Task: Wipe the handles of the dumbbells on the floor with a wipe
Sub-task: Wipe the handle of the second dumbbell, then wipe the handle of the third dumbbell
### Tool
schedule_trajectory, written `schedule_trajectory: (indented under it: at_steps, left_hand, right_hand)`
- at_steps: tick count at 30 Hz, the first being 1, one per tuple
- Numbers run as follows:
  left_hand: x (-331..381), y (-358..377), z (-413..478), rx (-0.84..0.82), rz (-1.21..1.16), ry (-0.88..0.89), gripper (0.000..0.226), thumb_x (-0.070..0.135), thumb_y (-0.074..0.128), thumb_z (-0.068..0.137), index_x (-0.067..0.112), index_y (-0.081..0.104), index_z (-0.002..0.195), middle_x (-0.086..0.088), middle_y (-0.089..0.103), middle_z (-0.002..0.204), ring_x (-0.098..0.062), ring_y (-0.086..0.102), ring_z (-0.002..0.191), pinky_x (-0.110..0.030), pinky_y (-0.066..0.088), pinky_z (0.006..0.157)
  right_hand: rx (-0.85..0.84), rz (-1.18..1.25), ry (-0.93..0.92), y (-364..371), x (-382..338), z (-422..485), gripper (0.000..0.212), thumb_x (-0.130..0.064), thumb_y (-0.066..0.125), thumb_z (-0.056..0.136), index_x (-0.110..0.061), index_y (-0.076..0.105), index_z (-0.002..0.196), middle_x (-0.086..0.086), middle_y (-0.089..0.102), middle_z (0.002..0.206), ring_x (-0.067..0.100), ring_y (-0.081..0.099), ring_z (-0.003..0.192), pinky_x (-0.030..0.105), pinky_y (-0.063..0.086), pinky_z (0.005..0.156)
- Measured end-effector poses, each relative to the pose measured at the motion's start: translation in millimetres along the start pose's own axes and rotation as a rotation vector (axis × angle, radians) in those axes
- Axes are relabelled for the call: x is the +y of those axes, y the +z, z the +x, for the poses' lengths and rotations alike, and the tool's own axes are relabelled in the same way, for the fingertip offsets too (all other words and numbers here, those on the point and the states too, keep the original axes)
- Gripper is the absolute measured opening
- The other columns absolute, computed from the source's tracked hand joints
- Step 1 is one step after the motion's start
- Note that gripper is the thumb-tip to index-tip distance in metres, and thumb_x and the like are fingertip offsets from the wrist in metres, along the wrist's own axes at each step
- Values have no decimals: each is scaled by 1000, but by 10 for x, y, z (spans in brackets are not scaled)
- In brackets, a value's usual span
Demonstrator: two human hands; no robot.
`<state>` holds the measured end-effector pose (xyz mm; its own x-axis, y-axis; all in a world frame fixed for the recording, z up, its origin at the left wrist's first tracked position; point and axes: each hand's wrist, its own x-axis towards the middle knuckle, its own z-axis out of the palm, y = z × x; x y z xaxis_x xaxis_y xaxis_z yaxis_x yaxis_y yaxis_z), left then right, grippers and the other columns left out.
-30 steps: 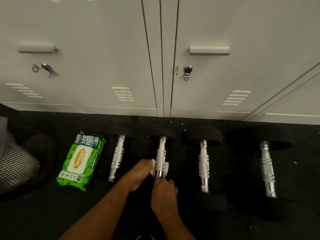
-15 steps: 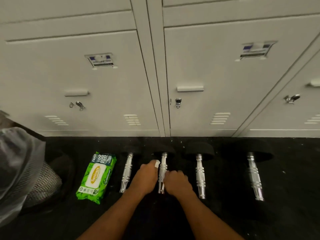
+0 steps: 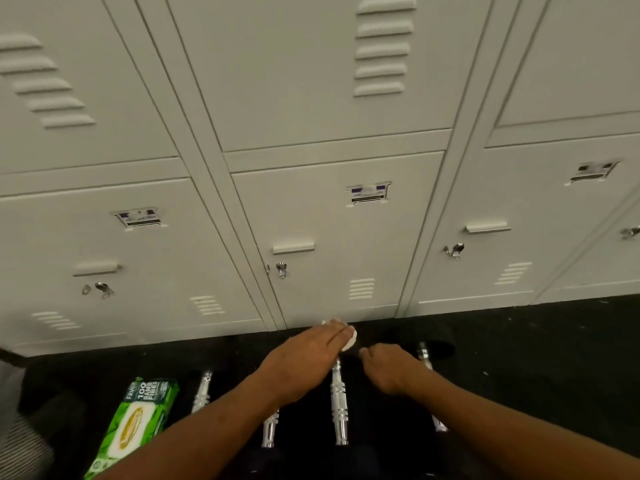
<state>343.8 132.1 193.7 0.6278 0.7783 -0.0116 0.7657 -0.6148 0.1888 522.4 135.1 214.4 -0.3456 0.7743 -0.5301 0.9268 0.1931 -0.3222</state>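
Several dumbbells with chrome handles lie side by side on the black floor in front of the lockers. My left hand (image 3: 304, 355) reaches forward over the far end of the third dumbbell's handle (image 3: 339, 403) and holds a white wipe (image 3: 349, 339) under its fingertips. My right hand (image 3: 388, 368) hovers just to the right with loosely curled fingers and holds nothing. The left forearm hides part of the second handle (image 3: 269, 433). The right forearm covers the middle of the fourth handle (image 3: 426, 358). The first handle (image 3: 202, 393) lies apart on the left.
A green pack of wipes (image 3: 135, 424) lies on the floor left of the dumbbells. White metal lockers (image 3: 311, 220) stand close behind them. A grey mesh object (image 3: 20, 448) sits at the far left. Bare black floor (image 3: 554, 358) stretches to the right.
Both hands have left the second handle and moved right and forward to the far end of the third one. The view has tilted up toward the lockers.
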Motion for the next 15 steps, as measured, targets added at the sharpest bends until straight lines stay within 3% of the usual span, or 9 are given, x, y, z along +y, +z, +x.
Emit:
schedule_trajectory:
  at_steps: [5,9,13,15]
  left_hand:
    - [-61,504,166,-91,1,116,61,9,47,97,13,23,153,-7,27,158,-18,20,148,-28,11,121]
    - [-180,1018,198,-165,41,237,63,9,59,89,10,36,147,-9,43,150,-21,37,141,-31,16,115]
    - [-325,1262,184,-218,105,296,57,15,31,89,12,40,145,-5,47,147,-19,42,137,-32,29,114]
    - [-386,1329,189,-291,157,330,59,15,27,88,12,41,145,-5,48,146,-19,43,137,-34,33,113]
  right_hand:
    - [74,212,108,669,329,157,26,-14,28,100,-10,51,90,21,63,110,35,59,102,38,42,84]
    - [70,309,198,1204,441,318,26,-12,30,98,-13,46,78,18,64,103,33,59,96,35,40,75]
    - [86,314,221,1448,436,409,25,-9,31,98,-1,54,103,16,62,112,30,58,104,34,41,84]
    - [82,299,210,1552,410,415,27,-8,30,98,-2,54,108,16,61,115,29,58,106,35,42,86]
